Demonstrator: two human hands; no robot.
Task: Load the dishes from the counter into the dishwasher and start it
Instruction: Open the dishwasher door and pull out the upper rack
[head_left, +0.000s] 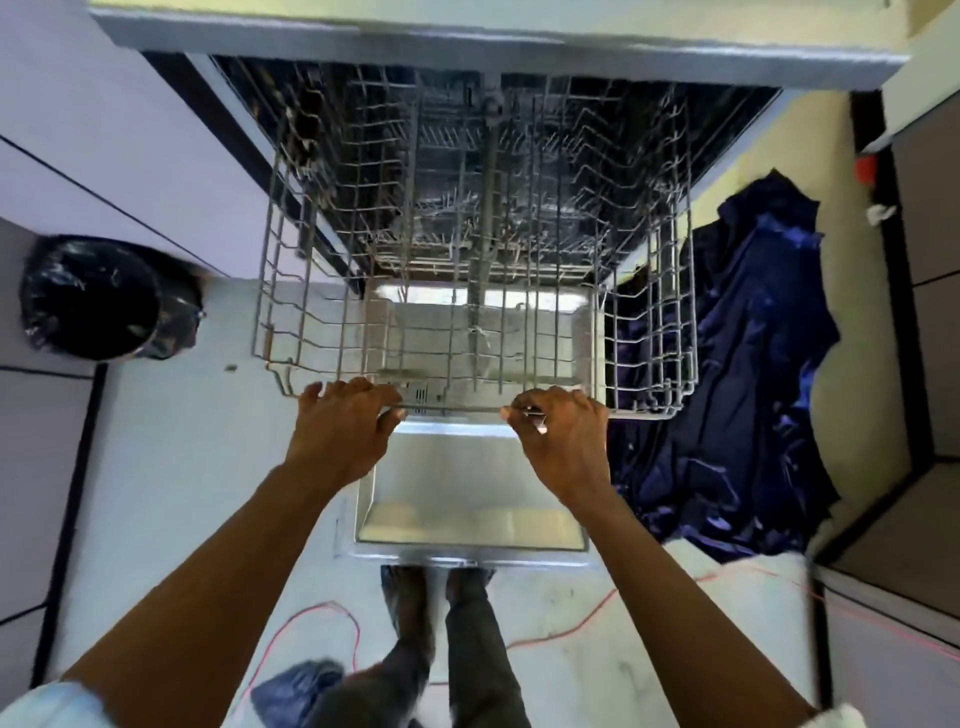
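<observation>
The dishwasher stands open below the counter edge (467, 47), its steel door (467, 499) folded down flat in front of my feet. A grey wire upper rack (291, 291) is pulled out over the door and holds no dishes. My left hand (343, 431) grips the rack's front rail on the left side. My right hand (563, 441) grips the same rail on the right side. Deeper inside, a second wire rack (447, 171) sits in the dark tub. No dishes are in view.
A round bin with a black liner (104, 296) stands on the floor at left. A dark blue cloth (748, 374) lies crumpled on the floor at right. A red cable (332, 618) runs across the pale floor near my feet. Cabinet fronts flank both sides.
</observation>
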